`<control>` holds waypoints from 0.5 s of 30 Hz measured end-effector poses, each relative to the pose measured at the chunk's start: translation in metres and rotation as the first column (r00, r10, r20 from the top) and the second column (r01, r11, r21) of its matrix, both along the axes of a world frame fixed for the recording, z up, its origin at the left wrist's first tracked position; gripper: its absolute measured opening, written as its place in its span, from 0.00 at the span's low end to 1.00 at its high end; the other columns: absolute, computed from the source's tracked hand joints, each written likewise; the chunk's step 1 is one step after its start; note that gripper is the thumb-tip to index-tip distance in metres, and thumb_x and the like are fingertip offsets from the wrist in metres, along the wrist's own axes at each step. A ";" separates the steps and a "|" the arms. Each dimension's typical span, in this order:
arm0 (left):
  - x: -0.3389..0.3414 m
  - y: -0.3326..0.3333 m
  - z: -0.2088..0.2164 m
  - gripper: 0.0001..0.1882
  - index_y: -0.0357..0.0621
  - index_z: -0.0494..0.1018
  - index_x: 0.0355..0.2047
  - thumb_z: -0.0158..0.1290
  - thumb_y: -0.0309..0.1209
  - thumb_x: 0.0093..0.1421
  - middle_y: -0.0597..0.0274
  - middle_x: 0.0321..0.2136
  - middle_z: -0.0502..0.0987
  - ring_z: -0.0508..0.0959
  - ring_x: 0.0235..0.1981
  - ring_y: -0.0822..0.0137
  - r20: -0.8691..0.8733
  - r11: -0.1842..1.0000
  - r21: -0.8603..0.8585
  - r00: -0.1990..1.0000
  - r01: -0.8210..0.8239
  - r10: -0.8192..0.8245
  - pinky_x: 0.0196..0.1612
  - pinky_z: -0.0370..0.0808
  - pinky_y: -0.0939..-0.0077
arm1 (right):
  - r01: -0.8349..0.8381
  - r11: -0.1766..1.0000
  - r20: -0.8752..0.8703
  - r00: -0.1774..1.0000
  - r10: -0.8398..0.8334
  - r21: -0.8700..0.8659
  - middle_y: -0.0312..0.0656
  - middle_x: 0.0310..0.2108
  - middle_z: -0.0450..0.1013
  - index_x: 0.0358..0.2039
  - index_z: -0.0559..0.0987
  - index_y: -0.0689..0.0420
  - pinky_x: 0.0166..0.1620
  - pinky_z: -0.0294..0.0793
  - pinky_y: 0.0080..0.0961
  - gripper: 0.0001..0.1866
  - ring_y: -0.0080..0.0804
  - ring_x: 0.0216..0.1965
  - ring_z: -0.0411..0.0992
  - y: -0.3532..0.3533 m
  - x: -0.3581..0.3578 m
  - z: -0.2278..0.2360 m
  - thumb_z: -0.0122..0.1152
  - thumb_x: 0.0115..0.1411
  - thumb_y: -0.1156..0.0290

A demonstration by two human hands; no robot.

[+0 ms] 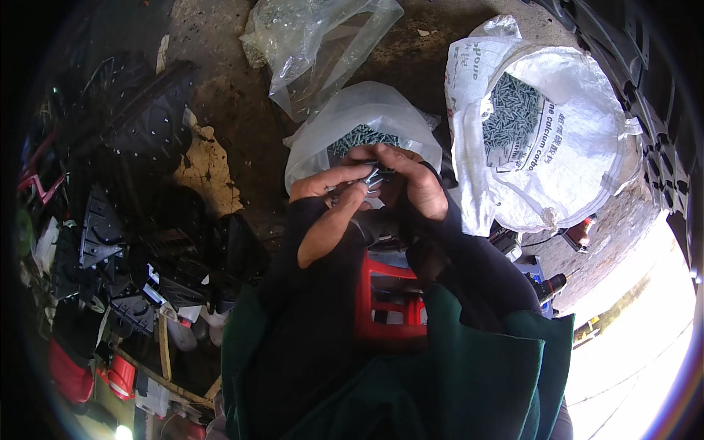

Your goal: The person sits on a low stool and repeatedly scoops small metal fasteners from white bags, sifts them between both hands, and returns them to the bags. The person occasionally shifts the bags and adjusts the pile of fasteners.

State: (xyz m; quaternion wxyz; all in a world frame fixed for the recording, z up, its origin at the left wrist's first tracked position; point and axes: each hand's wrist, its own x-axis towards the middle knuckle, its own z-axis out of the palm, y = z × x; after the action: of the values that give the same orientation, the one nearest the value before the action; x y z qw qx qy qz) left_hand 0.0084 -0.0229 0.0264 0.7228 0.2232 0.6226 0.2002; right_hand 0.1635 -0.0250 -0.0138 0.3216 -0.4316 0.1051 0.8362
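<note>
Both hands are close together at the middle of the view, in front of a whitish plastic bag (pixel 323 121). Several silvery screws (pixel 372 180) stick out between the thumb and fingers of my left hand (pixel 328 198), which is closed on them. My right hand (pixel 419 180) is bent inward from the right, its thumb and fingers closed against the left fingertips around something dark. What exactly the right fingers hold is hidden. Just beyond the hands, a heap of greenish-grey screws (pixel 363 136) shows inside the bag.
A white woven sack (pixel 572 169) with more screws (pixel 510 114) stands at the right. Clear plastic bags (pixel 315 44) lie at the far side. Black plastic parts (pixel 103 227) crowd the left. A red plastic stool (pixel 364 308) is below my arms; a power drill (pixel 550 286) lies right.
</note>
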 end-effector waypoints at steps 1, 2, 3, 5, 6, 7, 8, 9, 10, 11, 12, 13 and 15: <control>0.001 0.000 0.000 0.14 0.35 0.76 0.46 0.50 0.19 0.60 0.50 0.40 0.79 0.81 0.38 0.66 -0.010 1.000 0.006 1.000 0.006 -0.006 0.42 0.79 0.77 | -0.006 1.000 0.024 1.000 0.007 -0.025 0.49 0.41 0.74 0.46 0.75 0.68 0.45 0.74 0.29 0.21 0.35 0.40 0.74 0.000 0.000 0.000 0.53 0.64 0.60; 0.001 0.001 0.001 0.14 0.35 0.77 0.46 0.50 0.19 0.60 0.50 0.40 0.79 0.81 0.38 0.66 -0.019 1.000 0.011 1.000 0.011 -0.011 0.42 0.79 0.77 | -0.013 0.999 0.049 0.999 0.015 -0.050 0.49 0.41 0.74 0.46 0.75 0.67 0.45 0.74 0.30 0.21 0.35 0.40 0.74 0.000 -0.001 0.000 0.53 0.64 0.60; 0.002 0.001 0.000 0.14 0.35 0.77 0.46 0.50 0.19 0.60 0.50 0.40 0.79 0.81 0.38 0.66 -0.013 1.000 0.022 1.000 -0.003 0.004 0.42 0.79 0.77 | -0.025 0.998 0.054 0.998 0.028 -0.066 0.49 0.41 0.74 0.46 0.74 0.67 0.45 0.74 0.30 0.21 0.35 0.40 0.74 0.000 0.000 -0.001 0.53 0.65 0.60; 0.003 0.001 0.001 0.14 0.35 0.76 0.46 0.50 0.19 0.60 0.50 0.40 0.79 0.81 0.37 0.67 -0.001 0.999 0.024 1.000 -0.021 0.021 0.42 0.78 0.77 | -0.028 0.996 0.035 0.999 0.032 -0.089 0.49 0.41 0.74 0.46 0.74 0.67 0.46 0.74 0.31 0.21 0.35 0.41 0.73 -0.001 -0.001 -0.002 0.52 0.65 0.59; 0.004 0.000 0.001 0.14 0.35 0.76 0.46 0.50 0.19 0.60 0.50 0.40 0.79 0.81 0.38 0.66 0.000 0.999 0.020 0.999 -0.042 0.042 0.43 0.78 0.76 | -0.033 0.995 0.017 0.999 0.035 -0.096 0.49 0.41 0.74 0.46 0.74 0.67 0.46 0.74 0.31 0.21 0.35 0.41 0.73 -0.002 -0.001 -0.003 0.52 0.65 0.59; 0.004 0.000 0.002 0.14 0.35 0.76 0.46 0.49 0.18 0.60 0.50 0.40 0.80 0.81 0.38 0.66 0.002 0.999 -0.006 0.999 -0.051 0.051 0.43 0.78 0.76 | -0.010 0.996 -0.002 1.000 0.010 -0.085 0.49 0.41 0.74 0.46 0.74 0.67 0.47 0.73 0.32 0.21 0.35 0.42 0.73 -0.002 -0.002 -0.004 0.52 0.66 0.59; 0.004 0.000 0.002 0.15 0.35 0.76 0.46 0.49 0.18 0.60 0.50 0.40 0.80 0.81 0.38 0.66 0.019 0.998 -0.007 0.997 -0.069 0.070 0.43 0.77 0.76 | 0.013 0.997 -0.021 1.000 -0.015 -0.075 0.49 0.41 0.74 0.46 0.74 0.67 0.47 0.73 0.32 0.21 0.36 0.42 0.73 -0.003 -0.003 -0.005 0.52 0.66 0.59; 0.003 0.000 0.001 0.14 0.35 0.76 0.46 0.49 0.18 0.60 0.50 0.39 0.80 0.81 0.38 0.66 0.001 0.999 -0.014 0.999 -0.050 0.050 0.44 0.77 0.75 | 0.037 0.997 -0.039 0.998 -0.040 -0.065 0.49 0.42 0.73 0.46 0.74 0.67 0.48 0.73 0.33 0.21 0.36 0.42 0.73 -0.003 -0.004 -0.006 0.51 0.66 0.59; 0.003 0.000 0.000 0.14 0.34 0.76 0.46 0.48 0.19 0.60 0.50 0.39 0.80 0.81 0.39 0.66 -0.003 0.999 0.005 0.999 -0.041 0.041 0.44 0.77 0.75 | 0.030 0.998 -0.014 0.999 -0.031 -0.060 0.49 0.42 0.73 0.47 0.74 0.68 0.48 0.73 0.33 0.22 0.36 0.43 0.73 -0.003 -0.005 -0.006 0.51 0.66 0.59; 0.003 -0.001 -0.001 0.14 0.34 0.76 0.46 0.48 0.19 0.61 0.50 0.39 0.80 0.80 0.40 0.67 -0.005 0.999 0.029 0.999 -0.039 0.039 0.44 0.76 0.75 | 0.023 0.998 0.011 1.000 -0.022 -0.056 0.49 0.42 0.73 0.47 0.74 0.68 0.49 0.72 0.33 0.22 0.36 0.43 0.73 -0.003 -0.005 -0.006 0.51 0.66 0.59; 0.003 -0.002 -0.003 0.14 0.34 0.76 0.46 0.48 0.19 0.61 0.50 0.38 0.80 0.80 0.40 0.66 -0.034 0.997 0.071 0.999 -0.002 0.005 0.44 0.76 0.75 | 0.011 0.999 0.024 1.000 -0.010 -0.051 0.50 0.42 0.73 0.47 0.74 0.68 0.49 0.72 0.34 0.22 0.37 0.43 0.73 -0.003 -0.005 -0.006 0.50 0.66 0.59; 0.003 -0.003 -0.004 0.14 0.34 0.76 0.46 0.49 0.20 0.61 0.50 0.38 0.80 0.80 0.39 0.66 -0.064 0.993 0.118 0.998 0.028 -0.021 0.44 0.76 0.76 | 0.014 0.999 0.017 1.000 -0.014 -0.036 0.49 0.42 0.73 0.47 0.74 0.68 0.50 0.72 0.34 0.22 0.37 0.44 0.73 -0.004 -0.005 -0.006 0.50 0.67 0.59; 0.003 -0.003 -0.006 0.14 0.34 0.76 0.46 0.49 0.21 0.61 0.49 0.37 0.81 0.81 0.38 0.65 -0.128 0.965 0.237 0.988 0.113 -0.085 0.43 0.76 0.76 | 0.014 1.000 -0.021 1.000 -0.014 -0.002 0.49 0.43 0.73 0.47 0.74 0.68 0.50 0.72 0.33 0.23 0.38 0.45 0.73 -0.004 -0.004 -0.006 0.50 0.67 0.58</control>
State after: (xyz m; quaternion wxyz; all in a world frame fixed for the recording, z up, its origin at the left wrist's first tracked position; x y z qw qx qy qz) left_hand 0.0113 -0.0264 0.0203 0.6612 0.3525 0.6226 0.2254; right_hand 0.1595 -0.0287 -0.0201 0.3257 -0.4225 0.1123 0.8383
